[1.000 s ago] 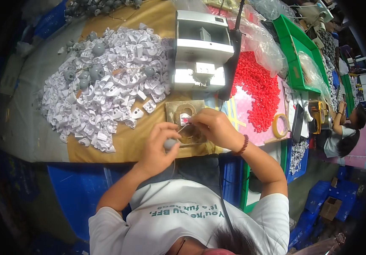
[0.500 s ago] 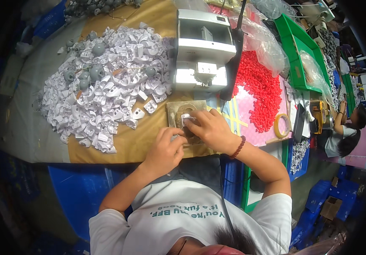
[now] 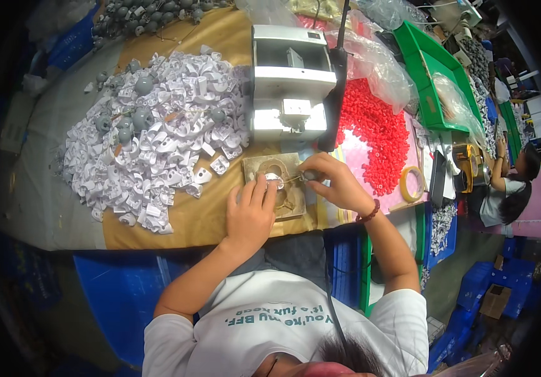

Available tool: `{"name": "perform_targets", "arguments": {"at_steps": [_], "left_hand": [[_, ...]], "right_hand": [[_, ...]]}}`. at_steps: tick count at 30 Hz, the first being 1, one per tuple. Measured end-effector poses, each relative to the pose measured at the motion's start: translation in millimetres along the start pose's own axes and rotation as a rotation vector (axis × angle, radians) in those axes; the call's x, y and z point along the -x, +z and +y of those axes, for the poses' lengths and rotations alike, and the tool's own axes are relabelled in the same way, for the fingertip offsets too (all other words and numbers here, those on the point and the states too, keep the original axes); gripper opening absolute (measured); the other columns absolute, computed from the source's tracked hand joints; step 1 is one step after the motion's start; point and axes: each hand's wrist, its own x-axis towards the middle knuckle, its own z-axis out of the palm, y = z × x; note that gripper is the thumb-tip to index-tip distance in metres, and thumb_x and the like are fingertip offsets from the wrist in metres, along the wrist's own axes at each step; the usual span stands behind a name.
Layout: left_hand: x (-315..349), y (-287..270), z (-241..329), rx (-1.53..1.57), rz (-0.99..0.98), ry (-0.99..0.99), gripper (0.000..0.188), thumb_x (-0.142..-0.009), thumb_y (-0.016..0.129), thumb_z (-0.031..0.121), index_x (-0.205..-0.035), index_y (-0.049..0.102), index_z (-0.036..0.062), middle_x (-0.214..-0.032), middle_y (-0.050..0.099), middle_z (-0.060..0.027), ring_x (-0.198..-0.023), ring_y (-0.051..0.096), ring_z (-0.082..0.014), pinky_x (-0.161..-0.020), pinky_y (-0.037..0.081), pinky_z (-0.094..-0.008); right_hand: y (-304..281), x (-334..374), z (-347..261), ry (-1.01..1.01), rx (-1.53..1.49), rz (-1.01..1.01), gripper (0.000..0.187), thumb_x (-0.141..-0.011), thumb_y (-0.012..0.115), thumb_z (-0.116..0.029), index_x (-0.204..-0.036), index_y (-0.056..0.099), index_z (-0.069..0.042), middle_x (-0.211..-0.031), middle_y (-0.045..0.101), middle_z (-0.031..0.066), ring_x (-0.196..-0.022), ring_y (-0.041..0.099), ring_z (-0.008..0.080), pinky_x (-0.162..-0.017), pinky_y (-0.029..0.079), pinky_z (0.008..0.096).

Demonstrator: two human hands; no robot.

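A small white plastic part (image 3: pixel 274 180) sits on the square metal fixture (image 3: pixel 292 209), which has rounded hollows, at the table's near edge. The fingertips of my left hand (image 3: pixel 251 213) press on this part and hold it against the fixture, with the other fingers stretched forward. Just right of it, my right hand (image 3: pixel 340 188) pinches a dark grey round piece (image 3: pixel 311 175) between thumb and fingers. From that piece a thin cord-like strand appears to run left toward the white part; its far end is too small to make out.
Left lies a large pile of white parts (image 3: pixel 157 138) with several grey balls (image 3: pixel 142 117) on it. Behind the fixture stands a white machine (image 3: pixel 292 81). To the right are red rings (image 3: pixel 383 144), a tape roll (image 3: pixel 412 184) and a green tray (image 3: pixel 433 113). Another person (image 3: pixel 509 188) sits far right.
My right hand has moved right, off the white part, and now pinches the grey round piece. My left hand's fingers have straightened and moved forward onto the white part.
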Motion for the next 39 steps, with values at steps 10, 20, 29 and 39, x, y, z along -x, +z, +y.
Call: {"name": "perform_targets", "arguments": {"at_steps": [10, 20, 29, 39], "left_hand": [[-4.0, 7.8, -8.2, 0.087, 0.086, 0.002, 0.050, -0.071, 0.070, 0.003, -0.121, 0.066, 0.0091, -0.123, 0.063, -0.0098, -0.110, 0.059, -0.0251, -0.091, 0.044, -0.0400], [-3.2, 6.3, -12.5, 0.086, 0.073, 0.041, 0.041, -0.075, 0.070, 0.010, -0.116, 0.067, 0.0067, -0.121, 0.064, -0.0109, -0.107, 0.058, -0.0247, -0.087, 0.045, -0.0396], [-6.9, 1.1, -22.1, 0.191, 0.076, 0.068, 0.026, -0.074, 0.068, 0.007, -0.101, 0.069, 0.0066, -0.108, 0.065, -0.0098, -0.102, 0.061, -0.0282, -0.086, 0.048, -0.0418], [-9.2, -0.5, -24.8, 0.222, 0.110, 0.073, 0.027, -0.074, 0.069, 0.005, -0.101, 0.069, 0.0062, -0.104, 0.066, -0.0097, -0.099, 0.061, -0.0285, -0.085, 0.048, -0.0412]], "right_hand": [[38.2, -12.0, 20.4, 0.068, -0.590, 0.328, 0.035, -0.084, 0.058, 0.014, -0.115, 0.064, -0.001, -0.115, 0.063, 0.0050, -0.103, 0.062, 0.0113, -0.088, 0.051, 0.0243], [41.6, -25.5, 17.4, -0.093, -0.511, 0.298, 0.028, -0.083, 0.067, 0.010, -0.108, 0.066, -0.001, -0.118, 0.061, 0.0065, -0.107, 0.063, 0.0161, -0.086, 0.054, 0.0296], [23.1, -37.2, -5.2, 0.027, -0.169, -0.063, 0.031, -0.079, 0.080, -0.008, -0.110, 0.072, -0.006, -0.099, 0.071, 0.0040, -0.091, 0.065, 0.0163, -0.079, 0.053, 0.0321], [28.9, -55.5, -7.5, -0.174, 0.259, -0.056, 0.043, -0.075, 0.083, -0.015, -0.115, 0.069, -0.011, -0.109, 0.061, 0.0114, -0.105, 0.055, 0.0314, -0.089, 0.047, 0.0382]]}}
